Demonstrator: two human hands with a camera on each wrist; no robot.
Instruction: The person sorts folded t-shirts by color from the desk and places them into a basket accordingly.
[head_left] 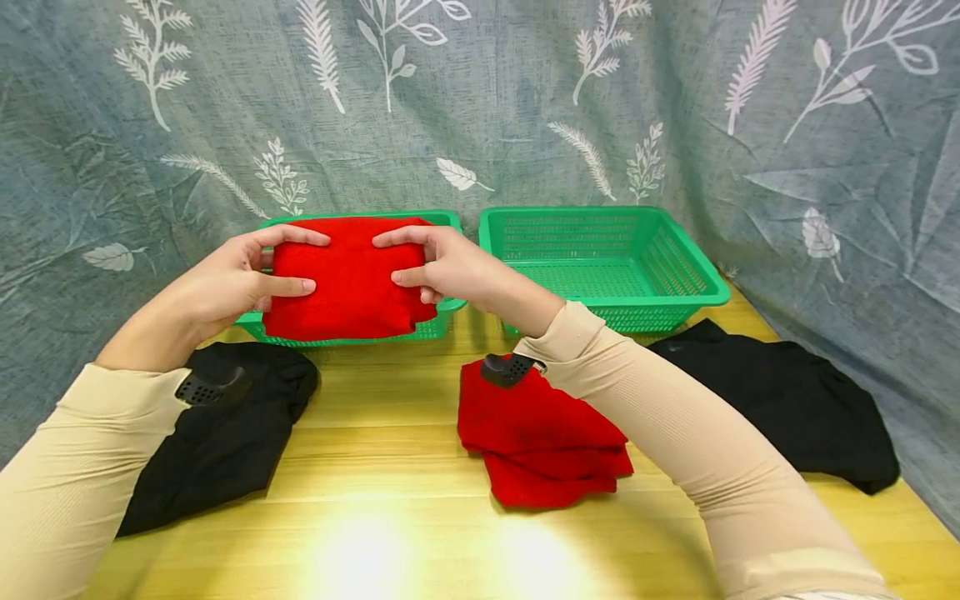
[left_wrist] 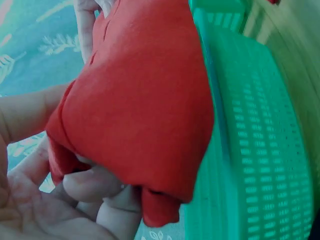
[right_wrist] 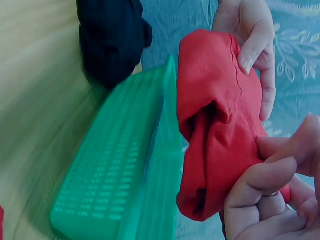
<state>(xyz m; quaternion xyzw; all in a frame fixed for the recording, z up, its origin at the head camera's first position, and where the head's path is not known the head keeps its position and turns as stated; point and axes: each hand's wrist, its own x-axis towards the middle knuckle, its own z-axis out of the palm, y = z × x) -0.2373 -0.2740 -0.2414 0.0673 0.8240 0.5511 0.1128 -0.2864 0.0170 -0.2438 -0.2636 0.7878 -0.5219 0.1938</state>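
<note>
Both hands hold a folded red cloth garment (head_left: 348, 279) above the left green basket (head_left: 442, 218). My left hand (head_left: 228, 279) grips its left end, thumb and index finger on the near face. The other end is pinched by my right hand (head_left: 450, 262) in the same way. Seen from the left wrist, the red bundle (left_wrist: 140, 95) hangs beside the basket's slotted wall (left_wrist: 260, 150). From the right wrist, the folded layers (right_wrist: 215, 125) show at its end, with finger and thumb on it.
A second green basket (head_left: 600, 315) stands to the right. Another red garment (head_left: 540, 442) lies on the wooden table (head_left: 360, 467) under the right forearm. Black garments lie at the left (head_left: 225, 450) and right (head_left: 787, 408). A leaf-patterned curtain (head_left: 510, 83) hangs behind the baskets.
</note>
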